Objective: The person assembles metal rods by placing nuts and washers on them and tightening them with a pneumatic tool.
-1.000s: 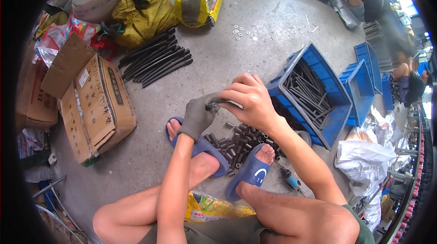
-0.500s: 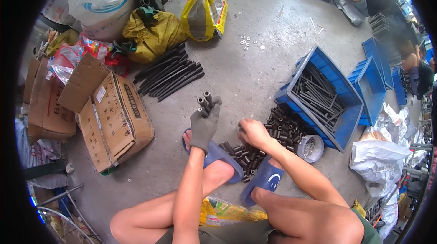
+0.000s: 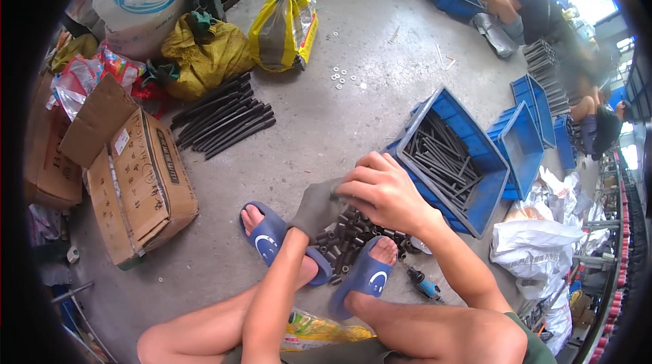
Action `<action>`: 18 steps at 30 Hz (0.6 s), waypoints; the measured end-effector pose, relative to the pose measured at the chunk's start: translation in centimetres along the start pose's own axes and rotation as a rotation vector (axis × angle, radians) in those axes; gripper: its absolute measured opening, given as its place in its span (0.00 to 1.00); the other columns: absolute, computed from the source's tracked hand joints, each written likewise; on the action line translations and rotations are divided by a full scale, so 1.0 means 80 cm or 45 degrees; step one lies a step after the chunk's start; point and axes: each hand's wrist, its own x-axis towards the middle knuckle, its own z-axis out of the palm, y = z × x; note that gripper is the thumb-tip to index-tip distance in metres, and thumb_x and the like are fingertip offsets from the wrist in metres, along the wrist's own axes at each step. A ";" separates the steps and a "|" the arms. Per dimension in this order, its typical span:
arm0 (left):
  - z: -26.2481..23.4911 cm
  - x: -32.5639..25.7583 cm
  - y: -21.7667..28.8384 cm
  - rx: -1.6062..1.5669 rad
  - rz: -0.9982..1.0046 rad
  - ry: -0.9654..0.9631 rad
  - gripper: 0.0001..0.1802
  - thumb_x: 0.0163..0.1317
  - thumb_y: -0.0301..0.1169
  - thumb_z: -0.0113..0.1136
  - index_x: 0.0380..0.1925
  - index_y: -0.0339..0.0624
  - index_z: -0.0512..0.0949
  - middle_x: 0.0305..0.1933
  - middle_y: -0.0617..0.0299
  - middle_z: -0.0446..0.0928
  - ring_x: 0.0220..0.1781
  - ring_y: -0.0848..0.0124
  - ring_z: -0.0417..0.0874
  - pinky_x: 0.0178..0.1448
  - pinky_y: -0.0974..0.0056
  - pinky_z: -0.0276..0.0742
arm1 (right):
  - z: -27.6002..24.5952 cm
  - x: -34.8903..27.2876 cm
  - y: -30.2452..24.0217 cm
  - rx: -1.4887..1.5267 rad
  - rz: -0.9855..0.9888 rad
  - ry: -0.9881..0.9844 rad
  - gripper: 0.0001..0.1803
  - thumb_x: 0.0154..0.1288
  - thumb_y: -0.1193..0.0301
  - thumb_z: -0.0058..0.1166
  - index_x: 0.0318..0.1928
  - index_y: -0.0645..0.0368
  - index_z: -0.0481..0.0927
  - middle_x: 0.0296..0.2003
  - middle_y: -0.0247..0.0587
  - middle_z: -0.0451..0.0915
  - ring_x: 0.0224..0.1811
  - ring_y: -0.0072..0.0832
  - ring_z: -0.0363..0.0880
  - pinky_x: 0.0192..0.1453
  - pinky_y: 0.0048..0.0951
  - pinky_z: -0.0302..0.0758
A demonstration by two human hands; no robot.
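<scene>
1. The right hand, seen apart over the short dark tubes half a second ago, has been brought to the gloved left hand; both are now occupied together.
2. Fingers are curled; what is clamped cannot be told.
3. The tubes are piled at six o'clock.

handwriting, dk printed panel, wht sticker on cardbd box, wht logos on blue slippers
</scene>
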 end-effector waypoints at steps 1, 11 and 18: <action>-0.005 0.000 0.001 0.048 -0.042 -0.058 0.18 0.62 0.31 0.70 0.53 0.49 0.86 0.46 0.48 0.88 0.47 0.46 0.89 0.50 0.51 0.84 | -0.002 0.003 -0.002 0.003 -0.007 0.002 0.18 0.50 0.70 0.74 0.44 0.52 0.87 0.42 0.32 0.84 0.52 0.37 0.79 0.56 0.39 0.75; -0.017 0.001 0.012 -0.023 -0.064 -0.147 0.15 0.61 0.31 0.71 0.49 0.47 0.86 0.45 0.46 0.87 0.49 0.44 0.88 0.49 0.49 0.84 | 0.004 -0.005 0.020 0.163 0.095 -0.038 0.14 0.56 0.67 0.76 0.42 0.50 0.89 0.42 0.28 0.85 0.50 0.36 0.78 0.55 0.40 0.76; 0.004 -0.005 -0.049 0.120 0.133 0.036 0.09 0.62 0.33 0.68 0.40 0.42 0.86 0.38 0.45 0.87 0.43 0.42 0.88 0.43 0.46 0.82 | 0.064 -0.015 0.002 -0.116 0.136 0.013 0.20 0.64 0.62 0.67 0.53 0.56 0.81 0.53 0.40 0.81 0.61 0.42 0.75 0.62 0.45 0.73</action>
